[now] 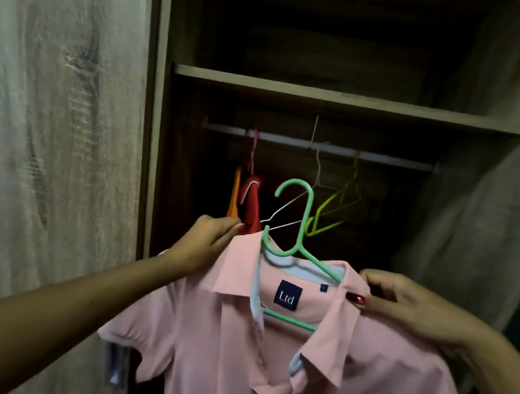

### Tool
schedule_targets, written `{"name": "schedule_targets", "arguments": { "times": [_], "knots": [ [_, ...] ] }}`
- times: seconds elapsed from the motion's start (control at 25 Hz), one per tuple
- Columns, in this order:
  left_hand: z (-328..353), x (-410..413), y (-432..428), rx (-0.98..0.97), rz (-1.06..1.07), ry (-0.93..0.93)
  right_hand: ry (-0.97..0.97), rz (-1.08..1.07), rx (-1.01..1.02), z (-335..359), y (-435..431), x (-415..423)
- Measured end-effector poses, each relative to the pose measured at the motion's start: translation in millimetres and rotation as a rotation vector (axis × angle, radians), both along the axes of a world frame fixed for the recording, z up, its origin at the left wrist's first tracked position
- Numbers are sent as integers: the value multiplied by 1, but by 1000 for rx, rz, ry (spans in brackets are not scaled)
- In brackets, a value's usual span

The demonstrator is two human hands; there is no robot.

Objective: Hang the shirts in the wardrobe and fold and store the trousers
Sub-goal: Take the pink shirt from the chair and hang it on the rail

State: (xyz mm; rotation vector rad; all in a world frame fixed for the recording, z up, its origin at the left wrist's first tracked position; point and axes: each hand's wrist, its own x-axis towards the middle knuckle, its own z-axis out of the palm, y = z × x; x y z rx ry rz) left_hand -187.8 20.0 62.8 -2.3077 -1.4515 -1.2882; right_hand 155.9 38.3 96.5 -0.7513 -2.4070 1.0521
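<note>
A pink polo shirt (263, 370) with a pale blue inner collar and a dark "Ltd" label sits on a mint green hanger (300, 221), held up in front of the open wardrobe. My left hand (207, 239) grips the shirt's left shoulder at the collar edge. My right hand (402, 306) pinches the right side of the collar, thumb on top. The hanger's hook points up and left, below the metal rail (388, 158) and apart from it.
On the rail hang a red garment (253, 202) beside an orange one (234, 200) at the left, then a white wire hanger (319, 171) and yellow-green hangers (339, 206). A wooden shelf (346, 97) spans above the rail. The wardrobe door (53, 138) stands at my left.
</note>
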Motion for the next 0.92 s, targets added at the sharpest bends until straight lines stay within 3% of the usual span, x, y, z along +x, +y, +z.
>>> {"name": "schedule_targets", "arguments": {
  "times": [0.2,0.28,0.36,0.44,0.48,0.56,0.64,0.76,0.92],
  "knots": [
    [16,29,34,9,-29,-50,144,-112,-68,14,-14,15],
    [23,29,49,11,16,13,202,-169,-74,11,-15,21],
    [25,21,67,15,291,249,222,-194,-123,11,-17,24],
    [21,6,82,-133,573,375,236,-207,-210,14,-19,25],
    [17,-3,87,-224,637,350,243,-218,-247,17,-20,23],
    [13,-23,87,-374,614,68,280,-241,-300,22,-21,16],
    [10,-43,81,-401,571,-95,327,-261,-344,26,-23,1],
    [12,-58,69,-340,601,-151,349,-299,-338,33,-31,-40],
    [13,-74,64,-220,695,-28,435,-312,-377,37,-38,-93]
  ]
}}
